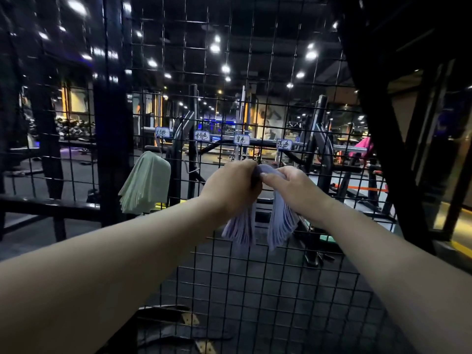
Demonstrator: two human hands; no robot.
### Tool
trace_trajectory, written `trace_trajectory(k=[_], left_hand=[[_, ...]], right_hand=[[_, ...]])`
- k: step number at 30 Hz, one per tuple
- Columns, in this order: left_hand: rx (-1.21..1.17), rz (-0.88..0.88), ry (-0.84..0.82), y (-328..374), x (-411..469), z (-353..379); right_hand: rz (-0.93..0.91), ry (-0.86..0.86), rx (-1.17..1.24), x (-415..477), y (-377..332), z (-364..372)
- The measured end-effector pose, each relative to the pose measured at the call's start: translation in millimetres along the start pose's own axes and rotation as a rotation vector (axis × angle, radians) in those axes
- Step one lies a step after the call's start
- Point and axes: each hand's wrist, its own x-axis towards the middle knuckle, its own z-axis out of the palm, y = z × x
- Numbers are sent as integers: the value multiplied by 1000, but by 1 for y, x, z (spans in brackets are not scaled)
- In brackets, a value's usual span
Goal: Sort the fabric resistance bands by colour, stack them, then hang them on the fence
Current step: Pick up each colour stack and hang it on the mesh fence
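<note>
The left hand (pixel 231 186) and right hand (pixel 291 187) both grip the folded top of the purple stack (pixel 281 226) at the fence (pixel 255 290), and its ends droop below them. Left of the left hand, a green stack (pixel 146 185) already hangs. Purple looks not yet hooked, and other colours likely remain.

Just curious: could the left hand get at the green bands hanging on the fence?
Probably yes, once freed. The left hand grips the purple bands together with the right hand, so it is busy; the green bands hang left of it with nothing in front.
</note>
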Motion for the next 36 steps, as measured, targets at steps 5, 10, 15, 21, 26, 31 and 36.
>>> trace_trajectory(k=[5,10,15,21,26,31,36], left_hand=[[0,-2,-20,1,10,1],[147,39,-59,-4,14,14],[112,93,-91,-4,30,13],[216,120,-51,-1,63,10],[221,106,-53,-7,82,18],[230,51,-123,-13,90,38],[230,32,-168,-18,97,54]], right_hand=[[-20,-17,-80,2,10,-6],[-89,-46,-369,-1,18,-8],[-292,61,-726,3,16,-10],[-365,129,-745,24,-1,-22],[-367,194,-880,43,-8,-27],[-319,174,-1119,56,1,-21],[-328,153,-1202,63,12,-18]])
